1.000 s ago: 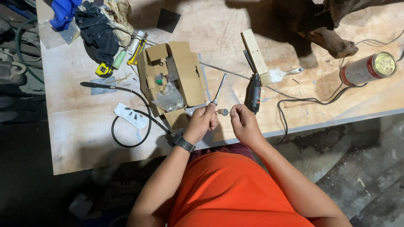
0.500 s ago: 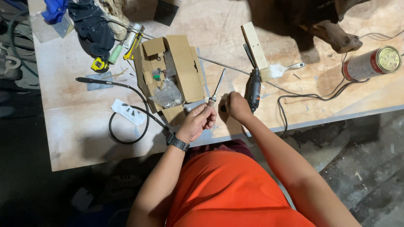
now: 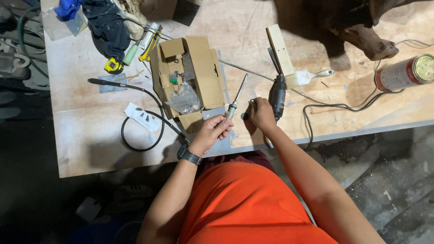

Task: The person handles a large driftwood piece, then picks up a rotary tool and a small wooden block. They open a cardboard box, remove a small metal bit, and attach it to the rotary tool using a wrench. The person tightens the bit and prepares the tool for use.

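My left hand point(image 3: 211, 132), with a black watch on the wrist, grips the handle end of a thin metal tool point(image 3: 238, 96) that points away across the plywood table point(image 3: 90, 149). My right hand point(image 3: 259, 113) is closed around something small and dark at the table's near edge, just beside a black rotary tool point(image 3: 277, 96) lying on the board; what it holds is too small to name. An open cardboard box point(image 3: 199, 68) with small parts and a plastic bag stands just left of both hands.
A black flexible shaft point(image 3: 135, 117) loops at the left by a white card. A paintbrush point(image 3: 312, 76), a wood block point(image 3: 280, 49), a spray can point(image 3: 402, 72), a tape measure point(image 3: 112, 66), dark cloth and cables lie farther back. The near edge drops to a dark floor.
My right hand moved up from the near edge to the base of the rotary tool. The left hand stayed on the thin metal tool. The view shifted slightly.
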